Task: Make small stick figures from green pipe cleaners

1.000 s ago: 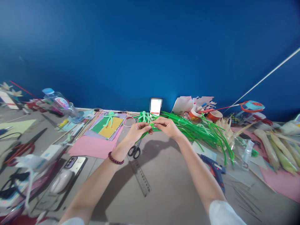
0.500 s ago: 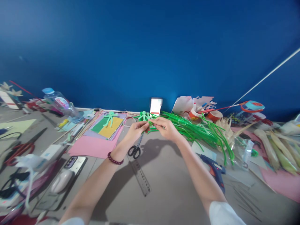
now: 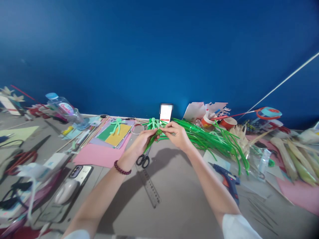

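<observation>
Between your two hands, at the centre of the dial, sits a small green piece point(image 3: 159, 132), narrow and slightly curled at its upper end, with a slim green length slanting down along your left palm. Your left hand point(image 3: 144, 139), at 8 o'clock from it, grips the piece between thumb and fingers; your right hand point(image 3: 178, 135), at 3 o'clock, has thumb and forefinger drawn to a pinch at its edge, though whether they hold it is too small to tell.

At 11 o'clock, near your fingertips, stands a pale green figure point(image 3: 153, 122) with a round head and thin limbs. A bright, flat phone point(image 3: 165, 113) leans upright at 1 o'clock against the smooth blue wall point(image 3: 159, 53).

At 7 o'clock lie scissors point(image 3: 143, 161) with dark looped handles, just above a thin, straight ruler point(image 3: 150, 190). Toward 9 o'clock come a pale round ring point(image 3: 132, 130), then flat coloured sheets point(image 3: 122, 132) bearing another spindly figure point(image 3: 117, 126).

Long, bendy green stems point(image 3: 211, 139) sprawl at 3 o'clock, partly under shiny clear film, with papery, frayed husks point(image 3: 238, 139) beyond. A blue glue gun point(image 3: 230, 182) lies at 4 o'clock on the matte grey tabletop point(image 3: 184, 199).
</observation>
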The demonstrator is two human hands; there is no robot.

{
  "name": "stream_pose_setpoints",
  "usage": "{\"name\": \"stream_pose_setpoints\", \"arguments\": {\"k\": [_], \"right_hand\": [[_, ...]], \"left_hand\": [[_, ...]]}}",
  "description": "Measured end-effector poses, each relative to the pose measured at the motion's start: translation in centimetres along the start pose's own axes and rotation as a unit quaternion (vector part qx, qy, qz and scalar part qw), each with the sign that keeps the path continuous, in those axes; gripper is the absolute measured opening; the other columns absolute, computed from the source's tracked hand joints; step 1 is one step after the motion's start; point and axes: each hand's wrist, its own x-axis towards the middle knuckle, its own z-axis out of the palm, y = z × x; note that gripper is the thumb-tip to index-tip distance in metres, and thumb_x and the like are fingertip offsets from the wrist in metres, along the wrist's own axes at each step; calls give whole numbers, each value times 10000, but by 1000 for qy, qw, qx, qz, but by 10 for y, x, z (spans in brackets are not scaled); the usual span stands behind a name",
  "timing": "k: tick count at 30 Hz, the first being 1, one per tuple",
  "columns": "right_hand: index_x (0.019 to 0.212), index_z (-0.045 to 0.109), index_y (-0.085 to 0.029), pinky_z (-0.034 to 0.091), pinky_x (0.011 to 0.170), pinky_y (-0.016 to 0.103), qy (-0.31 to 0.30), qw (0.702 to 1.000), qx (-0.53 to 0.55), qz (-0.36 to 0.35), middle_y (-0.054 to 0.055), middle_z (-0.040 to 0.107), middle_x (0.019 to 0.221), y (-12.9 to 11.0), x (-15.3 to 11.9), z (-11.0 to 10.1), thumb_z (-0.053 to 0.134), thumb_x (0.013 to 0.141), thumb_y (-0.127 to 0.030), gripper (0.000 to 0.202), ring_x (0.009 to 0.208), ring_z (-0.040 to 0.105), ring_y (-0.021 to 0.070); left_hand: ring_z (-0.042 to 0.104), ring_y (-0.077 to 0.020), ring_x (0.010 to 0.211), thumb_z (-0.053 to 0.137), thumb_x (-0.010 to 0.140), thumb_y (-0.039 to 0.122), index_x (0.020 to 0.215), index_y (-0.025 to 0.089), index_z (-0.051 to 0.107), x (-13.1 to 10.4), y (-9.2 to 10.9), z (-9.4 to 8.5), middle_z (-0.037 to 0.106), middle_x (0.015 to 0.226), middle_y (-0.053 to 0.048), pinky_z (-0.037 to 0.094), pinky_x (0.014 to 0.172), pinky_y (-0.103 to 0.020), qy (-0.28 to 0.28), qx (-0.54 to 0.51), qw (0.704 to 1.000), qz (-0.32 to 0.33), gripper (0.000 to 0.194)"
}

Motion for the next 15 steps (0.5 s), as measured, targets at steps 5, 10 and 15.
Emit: {"name": "stream_pose_setpoints", "arguments": {"k": [5, 10, 15], "right_hand": [[1010, 735, -237, 475, 735, 295, -6, 999, -25, -37, 52, 576, 839, -3, -1, -1, 523, 850, -119, 290, 805, 559, 163], [1094, 700, -253, 481, 742, 310, -30, 998, -30, -46, 60, 577, 873, -7, -2, -2, 468, 864, -107, 357, 825, 558, 172], [1070, 712, -250, 474, 695, 286, -43, 999, 18, -21, 49, 588, 852, -4, 0, -2, 503, 872, -136, 311, 774, 569, 153]], "left_hand": [[491, -123, 642, 719, 710, 408, 660, 126, 668, 0, -3, -2, 563, 652, -25, 381, 652, -281, 7, 34, 999, 11, 291], [455, -117, 610, 717, 702, 438, 599, 136, 635, 3, -8, -8, 522, 602, -4, 370, 635, -276, -4, 86, 996, 34, 330], [468, -119, 624, 744, 673, 423, 642, 138, 674, 3, -8, -8, 545, 607, -7, 376, 645, -269, 5, 85, 996, 33, 295]]}}
